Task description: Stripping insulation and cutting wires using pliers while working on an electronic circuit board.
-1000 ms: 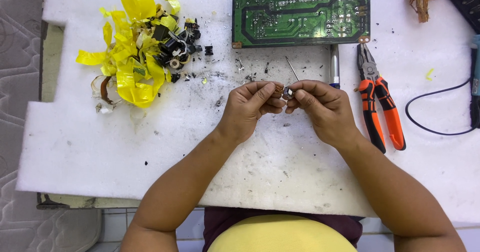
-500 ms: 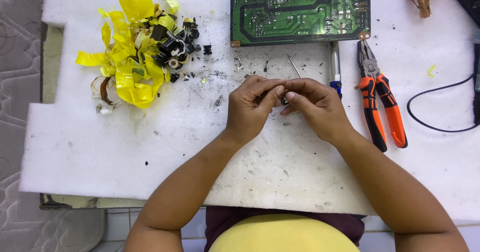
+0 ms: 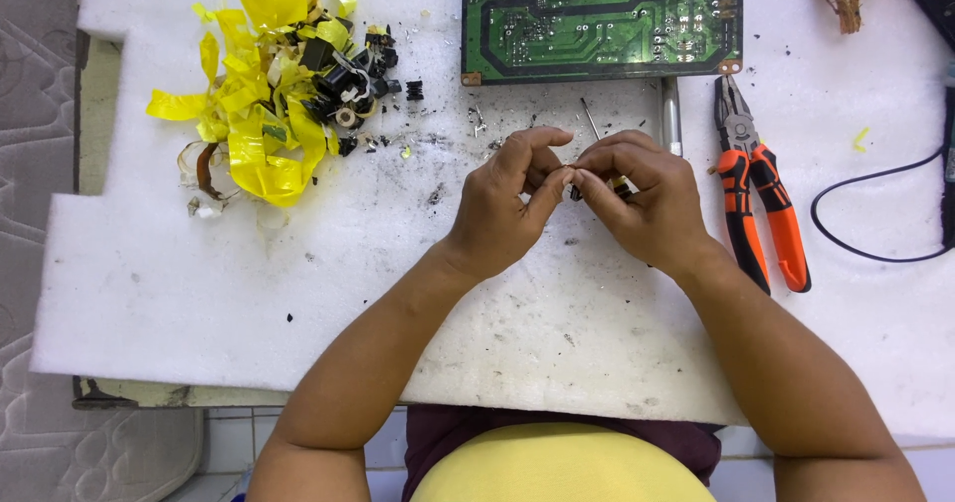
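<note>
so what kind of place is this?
Likely a small electronics repair or salvage bench: a green circuit board, orange-handled pliers, and a heap of yellow tape and stripped parts on a white foam sheet.

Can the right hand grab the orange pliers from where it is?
Probably yes. The pliers lie just beside the right hand on the white foam with nothing between, though its fingers pinch a small part.
</note>
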